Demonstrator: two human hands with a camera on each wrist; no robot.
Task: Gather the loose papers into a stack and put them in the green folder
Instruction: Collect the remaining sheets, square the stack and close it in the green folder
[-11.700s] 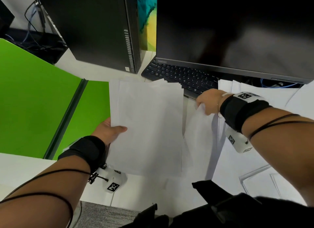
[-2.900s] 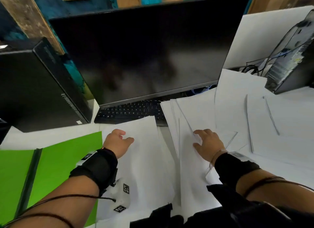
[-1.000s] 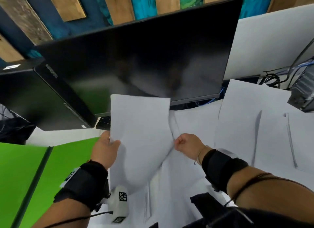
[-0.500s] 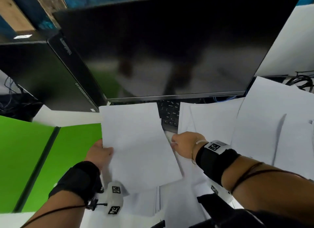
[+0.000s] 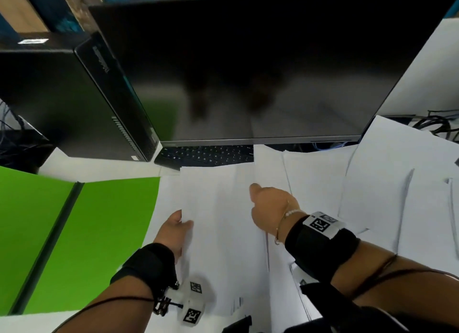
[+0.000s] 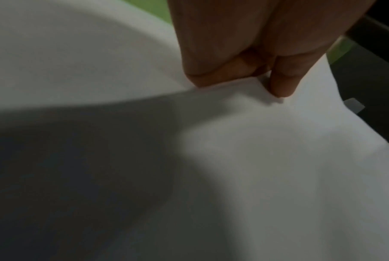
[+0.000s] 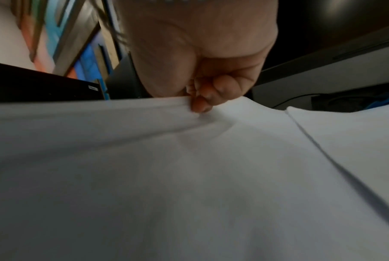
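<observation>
White paper stack [image 5: 218, 221] was pinched at opposite edges: left hand [image 5: 173, 229], right hand [image 5: 269, 208]; green folder [image 5: 99, 228] lay open alongside.

At twelve o'clock the monitor [image 5: 260, 72] and keyboard [image 5: 206, 156] block passage; the open green folder [image 5: 99, 221] lies unobstructed at nine o'clock.

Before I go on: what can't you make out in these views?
- Head view: left hand fingers, under the paper stack.
- Sheet count: edges blurred in both wrist views.
- Green folder: cut off at left edge.
- Keyboard: partly hidden by monitor and papers.
</observation>
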